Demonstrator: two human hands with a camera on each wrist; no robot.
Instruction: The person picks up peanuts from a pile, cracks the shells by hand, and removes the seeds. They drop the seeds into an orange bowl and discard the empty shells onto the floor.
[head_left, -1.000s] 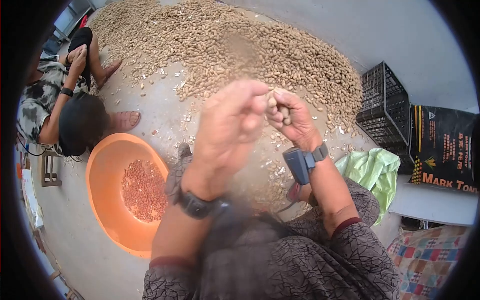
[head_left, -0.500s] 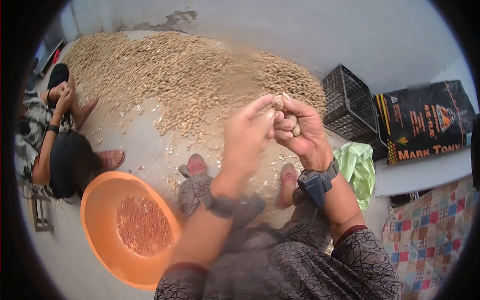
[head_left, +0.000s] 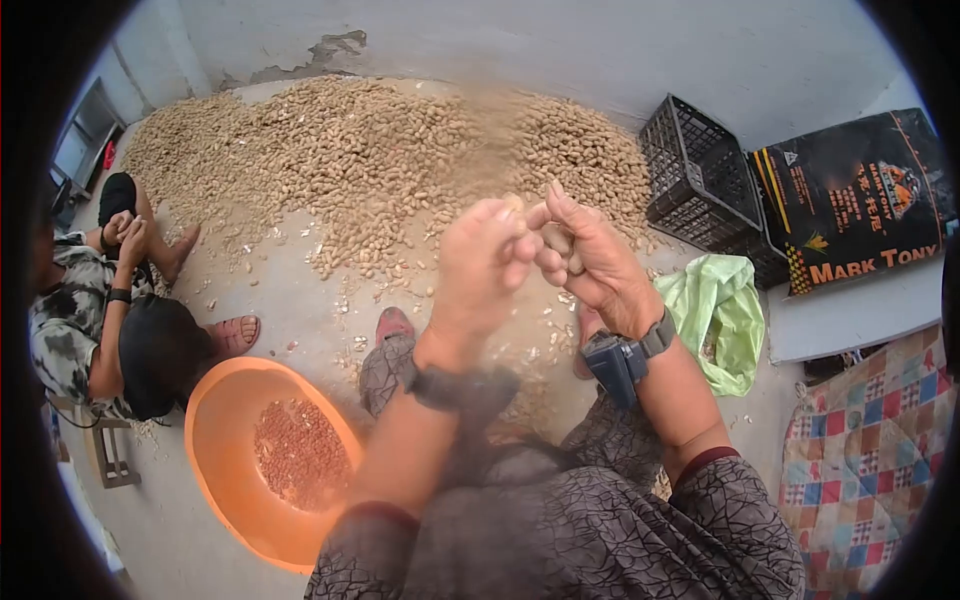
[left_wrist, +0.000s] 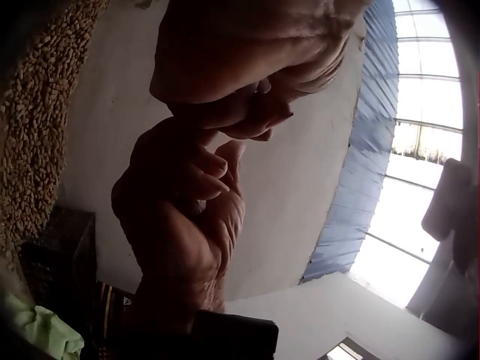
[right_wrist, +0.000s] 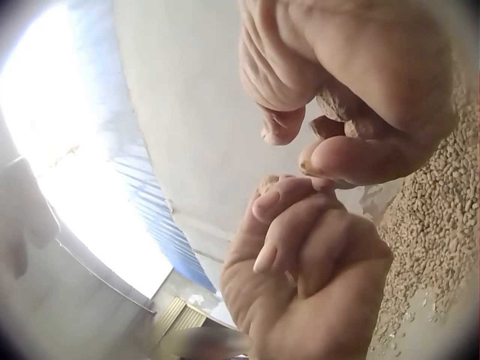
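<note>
In the head view the left hand point(head_left: 475, 270), blurred, has curled fingers and pinches a small pale thing, seemingly a peanut point(head_left: 513, 203), at its fingertips. Close beside it, the right hand point(head_left: 605, 265) holds unshelled peanuts point(head_left: 558, 238) in its curled fingers, its thumb raised. Seen from the right wrist, the peanuts point(right_wrist: 337, 103) lie inside the curl of the right hand point(right_wrist: 367, 67), just above the left hand point(right_wrist: 307, 277). Both hands look dark in the left wrist view, the left point(left_wrist: 247, 60) above the right point(left_wrist: 180, 202).
A big peanut heap point(head_left: 370, 160) spreads along the wall. An orange tub point(head_left: 215, 450) of red kernels point(head_left: 300, 450) stands at lower left, near a seated person point(head_left: 80, 310). At right are a black crate point(head_left: 690, 175), a printed sack point(head_left: 850, 200) and a green bag point(head_left: 730, 340).
The hands met over a peanut half a second ago; now the left fingertips stand slightly apart from the right thumb. The head view has tilted up since one second ago, showing more wall.
</note>
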